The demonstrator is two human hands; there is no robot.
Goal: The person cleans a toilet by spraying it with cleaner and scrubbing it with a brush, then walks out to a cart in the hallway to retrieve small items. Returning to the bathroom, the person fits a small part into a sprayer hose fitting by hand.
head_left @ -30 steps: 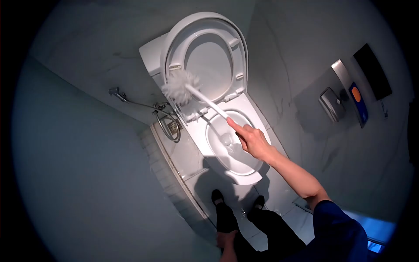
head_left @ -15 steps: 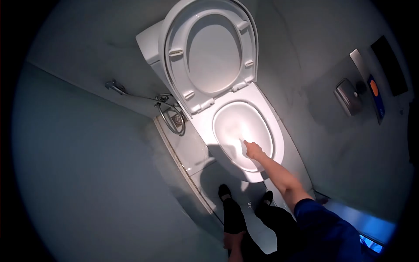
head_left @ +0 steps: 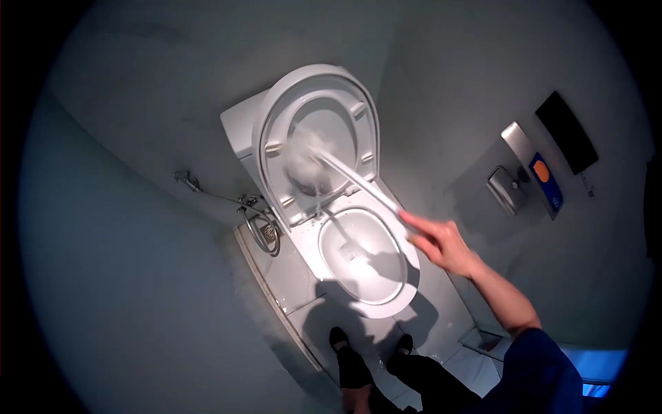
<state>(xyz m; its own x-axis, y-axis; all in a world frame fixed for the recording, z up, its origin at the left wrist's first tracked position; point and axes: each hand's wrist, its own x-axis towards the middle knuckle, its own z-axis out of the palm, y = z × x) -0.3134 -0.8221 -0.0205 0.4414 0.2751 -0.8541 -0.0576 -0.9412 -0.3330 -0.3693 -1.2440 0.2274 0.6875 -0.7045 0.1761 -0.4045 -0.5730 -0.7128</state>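
My right hand (head_left: 441,241) is closed around the white handle of a toilet brush (head_left: 362,185), its index finger stretched along the handle. The blurred white brush head is in front of the raised toilet seat (head_left: 370,132), with water falling from it; I cannot tell whether it touches the seat. Below the brush is the white toilet bowl (head_left: 358,255), where the brush and arm cast shadows. At the bottom edge, my left hand (head_left: 356,399) is beside my left trouser leg, its fingers not clear enough to read.
A hand-held sprayer (head_left: 186,181) with a metal hose hangs on the wall left of the toilet. To the right are a metal paper holder (head_left: 505,190) and a blue-and-orange sign (head_left: 545,183). A raised ledge (head_left: 265,276) runs along the left floor.
The toilet brush has come up out of the bowl, and its head is now in front of the raised seat. My right hand has risen and moved right. The view has shifted.
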